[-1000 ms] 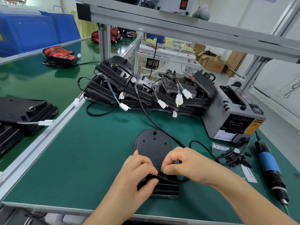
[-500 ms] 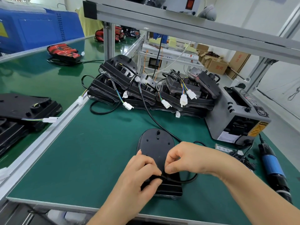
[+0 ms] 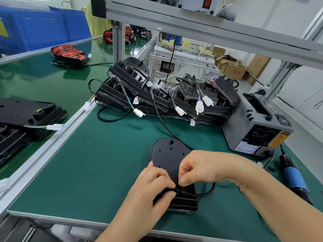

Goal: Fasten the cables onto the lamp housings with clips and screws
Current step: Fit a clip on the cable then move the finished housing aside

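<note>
Both hands still pinch the cable on the lamp housing, little changed from half a second ago.
Left of the housing (image 3: 168, 154), the matte green surface (image 3: 104, 163) lies open. On the smooth, rounded black housing's near end, left hand (image 3: 152, 186) and right hand (image 3: 206, 168) meet, gripping the glossy cable (image 3: 208, 192), which loops right of the housing.

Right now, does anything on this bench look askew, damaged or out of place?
Nothing looks damaged. The stacked housings at the back lean unevenly, and one white connector lies across the aluminium rail. The left hand and right hand pinch the cable over the front housing, as expected.
</note>
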